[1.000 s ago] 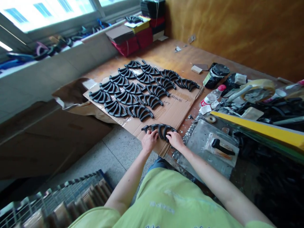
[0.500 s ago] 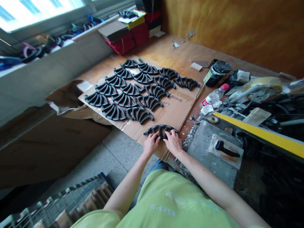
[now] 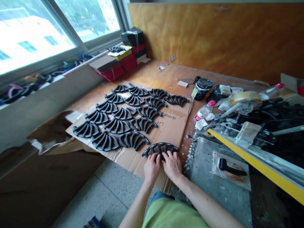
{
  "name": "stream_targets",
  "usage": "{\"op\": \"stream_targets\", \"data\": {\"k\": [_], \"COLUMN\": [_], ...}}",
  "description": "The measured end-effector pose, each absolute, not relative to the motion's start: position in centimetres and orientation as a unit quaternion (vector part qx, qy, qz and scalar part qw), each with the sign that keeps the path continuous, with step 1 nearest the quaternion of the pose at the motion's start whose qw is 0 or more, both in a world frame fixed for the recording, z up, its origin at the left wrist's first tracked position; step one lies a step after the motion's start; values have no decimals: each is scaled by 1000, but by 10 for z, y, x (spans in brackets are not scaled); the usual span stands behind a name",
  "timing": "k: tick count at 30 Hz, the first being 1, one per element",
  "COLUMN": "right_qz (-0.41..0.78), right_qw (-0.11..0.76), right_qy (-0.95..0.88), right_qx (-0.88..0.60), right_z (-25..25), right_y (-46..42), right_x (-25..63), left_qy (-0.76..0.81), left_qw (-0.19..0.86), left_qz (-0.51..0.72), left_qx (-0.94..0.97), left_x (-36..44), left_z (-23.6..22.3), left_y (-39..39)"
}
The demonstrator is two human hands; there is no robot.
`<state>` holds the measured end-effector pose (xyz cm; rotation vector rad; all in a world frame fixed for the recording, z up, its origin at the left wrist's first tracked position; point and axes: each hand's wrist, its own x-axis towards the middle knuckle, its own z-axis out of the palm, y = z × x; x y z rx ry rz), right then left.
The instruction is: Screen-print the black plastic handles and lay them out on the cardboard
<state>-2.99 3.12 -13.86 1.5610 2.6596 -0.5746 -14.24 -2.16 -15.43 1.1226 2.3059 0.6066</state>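
Note:
A fan-shaped group of black curved handle-like pieces (image 3: pixel 162 146) lies near the front edge of a cardboard sheet (image 3: pixel 174 126). My left hand (image 3: pixel 151 166) has bent fingers on the group's near left side. On its near right side, my right hand (image 3: pixel 171 163) presses its curled fingers; both hands partly hide the pieces. Further up the cardboard, several similar black fans (image 3: pixel 117 126) are laid out in slanting rows. Handwriting marks the sheet to the right of those rows.
To the right stand a paint-smeared black tub (image 3: pixel 201 88) and a plastic bottle with a pink cap (image 3: pixel 204 110). A yellow-edged bar (image 3: pixel 256 164) borders a heap of black pieces. A black L-shaped piece (image 3: pixel 231 167) rests on a small board. Stacked red and black bundles (image 3: pixel 111 71) sit at the back left.
The camera view has tilted up, showing more window and back board. Both hands stay on the same front group of black pieces, with the fingers shifted slightly.

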Motion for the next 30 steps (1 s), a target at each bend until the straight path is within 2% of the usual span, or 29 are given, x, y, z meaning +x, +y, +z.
{"op": "stream_targets", "data": {"k": [8, 12, 15, 20, 25, 30], "right_qz": [-129, -126, -133, -130, -148, -197], "right_qw": [-72, -65, -51, -50, -57, -116], "right_qy": [817, 779, 758, 768, 776, 806], "right_qx": [557, 611, 637, 625, 611, 545], "right_z": [-126, -141, -155, -163, -147, -116], "right_y": [189, 258, 285, 303, 307, 241], "right_x": [-43, -35, -34, -54, -63, -35], "left_qy": [797, 768, 759, 774, 774, 741], "left_qw": [183, 205, 215, 211, 194, 136], "left_qz": [234, 184, 170, 159, 171, 250], "left_qx": [526, 578, 590, 575, 578, 608], "left_x": [-161, -155, -154, -169, -178, -170], "left_z": [-128, -129, -142, -164, -170, -173], "left_y": [155, 238, 273, 293, 286, 244]}}
